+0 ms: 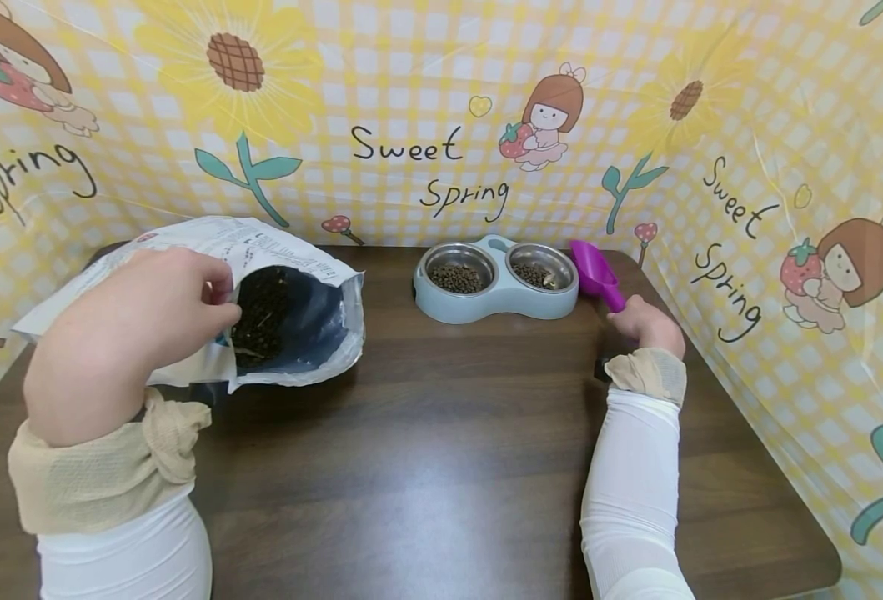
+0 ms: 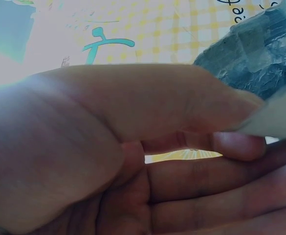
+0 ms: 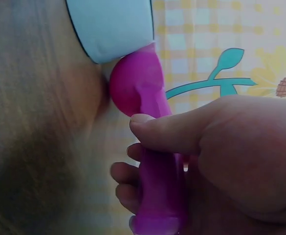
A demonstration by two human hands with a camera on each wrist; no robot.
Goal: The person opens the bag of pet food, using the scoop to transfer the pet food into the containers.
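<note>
At the left, my left hand pinches the opening edge of a white bag with a silvery lining. The bag lies with its mouth gaping to the right, and dark brown granular contents show inside. In the left wrist view, the thumb and fingertips meet on the bag's edge. My right hand grips the handle of a purple scoop at the right. The scoop's head is beside the light blue double feeder, seeming to touch its side in the right wrist view. Both metal bowls hold brown kibble.
The dark wooden table spreads beneath everything. Yellow checked cloth with printed flowers and lettering walls off its back and sides. The feeder stands against the back cloth, between the bag and the scoop.
</note>
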